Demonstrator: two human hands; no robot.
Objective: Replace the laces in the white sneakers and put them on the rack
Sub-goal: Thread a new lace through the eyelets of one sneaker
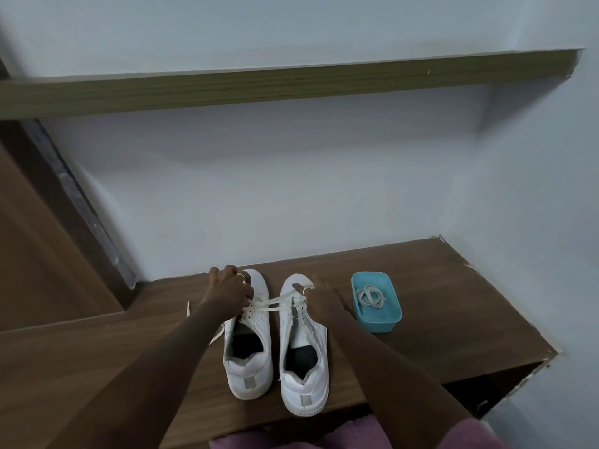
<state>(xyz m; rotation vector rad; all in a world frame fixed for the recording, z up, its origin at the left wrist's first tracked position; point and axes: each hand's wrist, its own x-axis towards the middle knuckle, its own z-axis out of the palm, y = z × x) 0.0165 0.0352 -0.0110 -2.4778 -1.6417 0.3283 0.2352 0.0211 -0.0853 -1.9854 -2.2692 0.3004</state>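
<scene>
Two white sneakers stand side by side on a brown wooden shelf [421, 286], heels toward me. My left hand [230, 288] lies over the toe of the left sneaker [248, 367], fingers curled, gripping cream lace strands [275, 303]. The strands stretch taut across to the right sneaker [303, 384]. My right hand [319, 294] rests at that shoe's toe and pinches the lace there. A loose lace end [187, 310] lies on the shelf to the left. A blue tray [390, 320] to the right holds a coiled pair of laces [369, 296].
A second wooden shelf [291, 87] runs along the pale wall above. A dark wooden panel [48, 238] stands at the left. The lower shelf's front edge is near my lap, with an open gap [486, 387] below its right end.
</scene>
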